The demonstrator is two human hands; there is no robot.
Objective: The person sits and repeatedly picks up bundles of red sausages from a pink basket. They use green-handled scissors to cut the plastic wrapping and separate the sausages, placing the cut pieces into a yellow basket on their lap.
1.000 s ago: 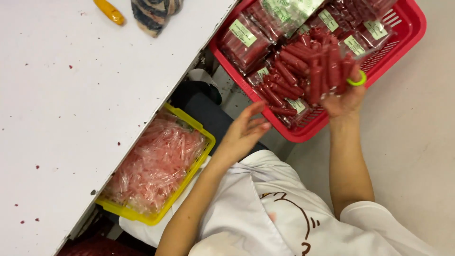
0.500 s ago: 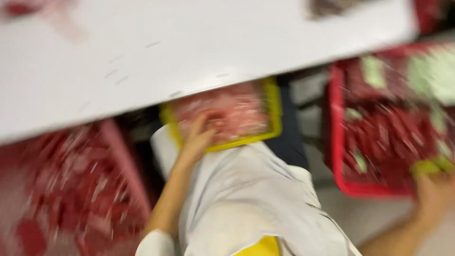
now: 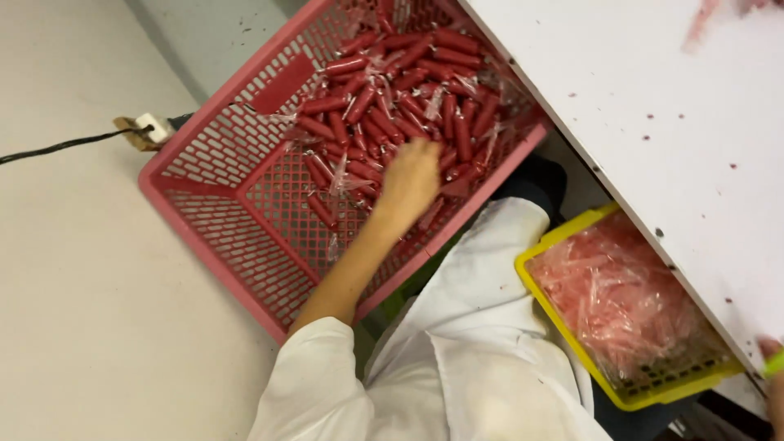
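- Pale floor (image 3: 98, 327) underfoot; a white table (image 3: 653, 106) flecked with red runs along the right. The pink basket (image 3: 212, 237) sits on the floor, left of the table's edge.
- Left hand (image 3: 411, 175) reaches down into the pink basket, on top of the heap of red sausages (image 3: 392, 90). Blurred; cannot tell whether the fingers have closed on any.
- Right hand (image 3: 772, 367) barely shows, far right of the pink basket, at the table's edge. Grip state unreadable.
- Yellow tray (image 3: 563, 327) of clear pinkish wrappers (image 3: 621, 302) rests on the lap, right of the pink basket, partly under the table.
- Risk, as I judge it: loose film among the sausages could snag the fingers and drag extras over the rim.
- Risk: leaning left could tilt the yellow tray and spill wrappers.
- A plug and cable (image 3: 139, 131) lie just beyond the basket's far corner; shoving the basket could catch them.
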